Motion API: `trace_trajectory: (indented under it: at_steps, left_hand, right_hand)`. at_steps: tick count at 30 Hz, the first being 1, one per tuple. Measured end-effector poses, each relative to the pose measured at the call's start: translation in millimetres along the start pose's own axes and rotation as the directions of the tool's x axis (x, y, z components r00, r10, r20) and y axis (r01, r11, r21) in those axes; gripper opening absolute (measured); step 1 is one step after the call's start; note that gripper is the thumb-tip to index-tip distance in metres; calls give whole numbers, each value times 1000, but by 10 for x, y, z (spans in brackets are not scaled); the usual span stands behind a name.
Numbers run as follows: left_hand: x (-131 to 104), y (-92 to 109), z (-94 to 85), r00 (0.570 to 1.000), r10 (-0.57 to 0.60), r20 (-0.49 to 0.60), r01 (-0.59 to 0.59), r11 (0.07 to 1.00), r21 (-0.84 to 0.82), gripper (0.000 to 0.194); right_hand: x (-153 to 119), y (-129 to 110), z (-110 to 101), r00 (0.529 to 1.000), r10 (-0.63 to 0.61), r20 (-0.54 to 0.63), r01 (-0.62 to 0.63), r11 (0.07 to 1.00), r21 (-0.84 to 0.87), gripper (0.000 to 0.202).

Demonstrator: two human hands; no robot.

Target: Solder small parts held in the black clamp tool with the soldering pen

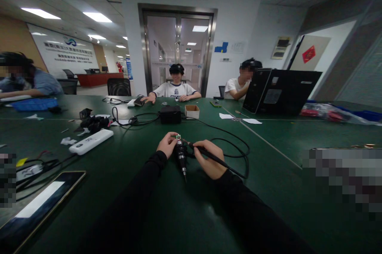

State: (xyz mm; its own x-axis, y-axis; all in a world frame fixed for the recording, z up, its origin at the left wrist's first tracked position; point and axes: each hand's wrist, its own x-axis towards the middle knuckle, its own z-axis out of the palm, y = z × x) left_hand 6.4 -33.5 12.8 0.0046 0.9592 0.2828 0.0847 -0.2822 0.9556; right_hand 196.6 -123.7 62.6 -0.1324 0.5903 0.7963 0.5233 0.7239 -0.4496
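Observation:
A black tool with a silver pointed tip (182, 156) lies in front of me, its tip toward me. At its far end is a small green part (178, 137). My left hand (167, 145) is closed beside that end, thumb and fingers at the green part. My right hand (211, 158) is wrapped round a black pen-like tool with a cable (213, 157), whose tip points left toward the green part. The exact contact between tip and part is too small to tell.
Beyond my hands are a black box (170, 114) and a small open carton (191, 112). A white power strip (92, 141) and a phone (44, 206) lie left. Black cable loops right. A computer case (280, 91) stands back right. Three people sit around the table.

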Motion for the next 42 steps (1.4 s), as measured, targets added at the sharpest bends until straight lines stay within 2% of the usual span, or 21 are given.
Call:
trace_trajectory:
  at_steps: [7, 11, 16, 20, 23, 25, 28, 30, 33, 35, 38, 40, 42]
  left_hand:
    - [-3, -4, -6, 1000, 7, 6, -7, 1000, -6, 22]
    - [3, -39, -13, 1000, -13, 5, 13, 999, 49, 24]
    - [33, -29, -52, 997, -65, -33, 71, 969, 236, 22]
    - [65, 174, -114, 994, -76, -79, 103, 885, 455, 23]
    - [-14, 341, -97, 985, -142, -101, 174, 849, 499, 37]
    - [-147, 395, -29, 981, -192, -25, 182, 866, 467, 55]
    - [-396, 399, 116, 993, -111, 31, 79, 850, 520, 79]
    - [-524, 397, 184, 999, -34, 2, 27, 816, 577, 85]
    - [-603, 454, 166, 999, -26, 22, 7, 792, 611, 89]
    - [-605, 535, 73, 997, -48, 59, -6, 720, 694, 91]
    - [-577, 657, -143, 990, -110, 93, -28, 489, 872, 88]
    - [-540, 697, -320, 984, -155, 84, -25, 347, 937, 82]
    - [-482, 691, -525, 983, -176, 43, 6, 265, 964, 77]
  right_hand:
    - [-9, 22, 16, 1000, -6, 22, 6, 1000, 2, 11]
    - [2, 13, 1, 1000, 3, 26, -2, 1000, -7, 12]
    - [23, -3, -27, 1000, 5, -26, -6, 1000, -14, 12]
    - [36, 29, -53, 999, 24, -47, -25, 999, -24, 12]
    - [42, 59, -68, 998, 25, -60, -27, 999, -25, 12]
    - [44, 70, -71, 997, 24, -70, -26, 999, -25, 11]
    - [44, 72, -67, 997, 26, -70, -28, 999, -28, 11]
    - [44, 71, -65, 997, 27, -74, -29, 999, -31, 11]
    - [45, 72, -70, 996, 23, -84, -26, 999, -36, 11]
    - [45, 74, -76, 996, 22, -86, -25, 999, -41, 11]
    - [44, 77, -83, 996, 28, -83, -32, 999, -44, 11]
    - [43, 81, -84, 996, 34, -79, -37, 999, -39, 11]
    - [39, 87, -83, 997, 37, -75, -40, 999, -36, 12]
